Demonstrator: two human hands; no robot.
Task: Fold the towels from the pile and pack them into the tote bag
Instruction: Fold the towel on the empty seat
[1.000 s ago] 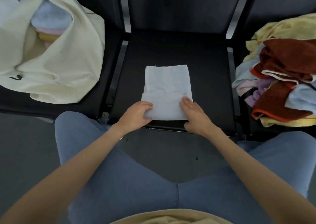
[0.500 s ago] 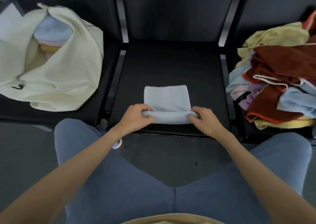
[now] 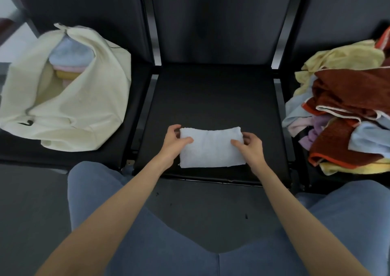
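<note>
A pale blue towel point(image 3: 211, 149), folded into a small rectangle, lies near the front of the middle black seat point(image 3: 215, 98). My left hand point(image 3: 175, 141) grips its left end, thumb on top and fingers curled round the far corner. My right hand point(image 3: 249, 147) pinches its right end the same way. The cream tote bag point(image 3: 84, 111) slumps on the left seat, its mouth open, with folded blue, pink and yellow towels point(image 3: 69, 60) stacked inside. The loose pile of towels point(image 3: 346, 111), brown, yellow, blue and purple, covers the right seat.
The three black seats stand in a row with tall backrests behind them. My knees in blue trousers point(image 3: 101, 208) reach the seats' front edge, with dark floor point(image 3: 211, 208) between them. A metal gap point(image 3: 145, 98) separates the middle seat from the left one.
The long towel has been folded over from its near edge toward the far edge, halving its length. Both hands moved from the near edge to the towel's two ends.
</note>
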